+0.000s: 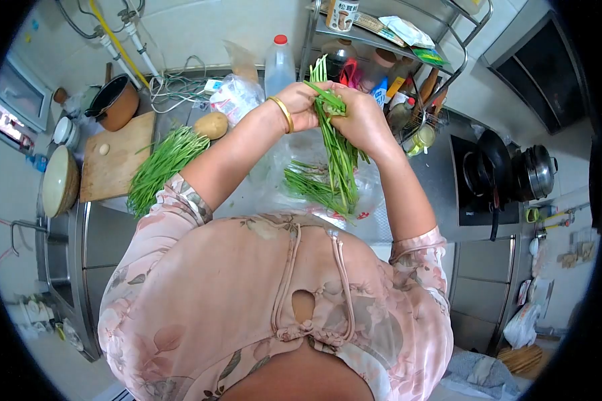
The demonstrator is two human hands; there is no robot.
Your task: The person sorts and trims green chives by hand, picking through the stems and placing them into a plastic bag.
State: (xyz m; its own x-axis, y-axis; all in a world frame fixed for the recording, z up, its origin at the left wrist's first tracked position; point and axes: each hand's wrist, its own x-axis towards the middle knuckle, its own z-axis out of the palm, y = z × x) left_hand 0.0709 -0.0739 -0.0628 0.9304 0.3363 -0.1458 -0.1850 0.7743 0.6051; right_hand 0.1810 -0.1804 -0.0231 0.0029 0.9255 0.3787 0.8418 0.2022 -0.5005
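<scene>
A bunch of long green stalks (338, 150) hangs down over the counter, its upper end between my two hands. My right hand (361, 115) is closed round the bunch near its top. My left hand (302, 105), below a gold bangle, has its fingers pressed together at the left side of the same stalks; what its fingertips hold is too small to make out. Beneath the bunch, more loose green stalks (309, 187) lie on a clear plastic bag (368, 184). Left of my left forearm, a larger pile of green stalks (164, 167) rests beside a brown potato (211, 125).
A wooden board (124, 144) with a small pale round item stands left, near a brown pot (117, 103) and a bowl (61, 180). Behind are a red-capped bottle (279, 67) and a metal rack (381, 43). A stove with a black pan (493, 157) is at right.
</scene>
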